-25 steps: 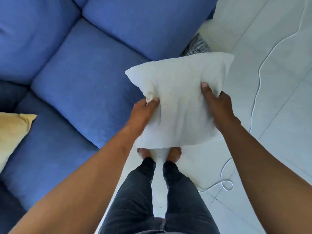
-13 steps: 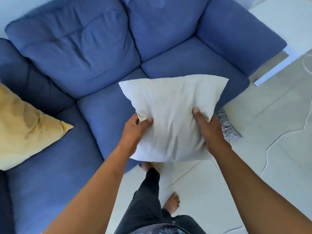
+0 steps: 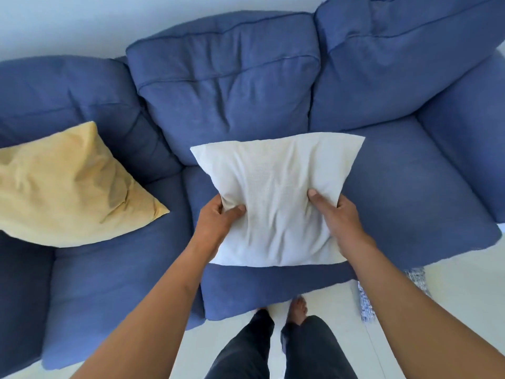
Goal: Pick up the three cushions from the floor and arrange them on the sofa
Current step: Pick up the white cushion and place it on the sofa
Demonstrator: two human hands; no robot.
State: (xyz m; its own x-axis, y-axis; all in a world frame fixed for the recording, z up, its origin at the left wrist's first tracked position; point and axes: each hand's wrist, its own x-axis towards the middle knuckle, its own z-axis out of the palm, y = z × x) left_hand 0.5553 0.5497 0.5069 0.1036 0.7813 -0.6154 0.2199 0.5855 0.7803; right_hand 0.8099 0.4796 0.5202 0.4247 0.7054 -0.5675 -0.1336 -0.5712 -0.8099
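Note:
I hold a white cushion [image 3: 276, 198] with both hands over the middle seat of the blue sofa [image 3: 232, 83]. My left hand [image 3: 216, 222] pinches its left edge and my right hand [image 3: 337, 217] grips its right edge. A yellow cushion [image 3: 62, 187] lies on the sofa's left seat, leaning against the backrest. A blue-and-white patterned cushion [image 3: 366, 305] lies on the floor at the right, by the sofa's front edge, mostly hidden behind my right arm.
The sofa's right seat [image 3: 415, 192] is bare, with the armrest [image 3: 470, 138] beyond it. Pale tiled floor [image 3: 464, 283] runs in front of the sofa. My bare feet [image 3: 297, 310] stand close to the middle seat's front edge.
My view has swung from the floor up to face the sofa squarely. The white cushion has moved forward, from over the seat's front edge to above the middle seat.

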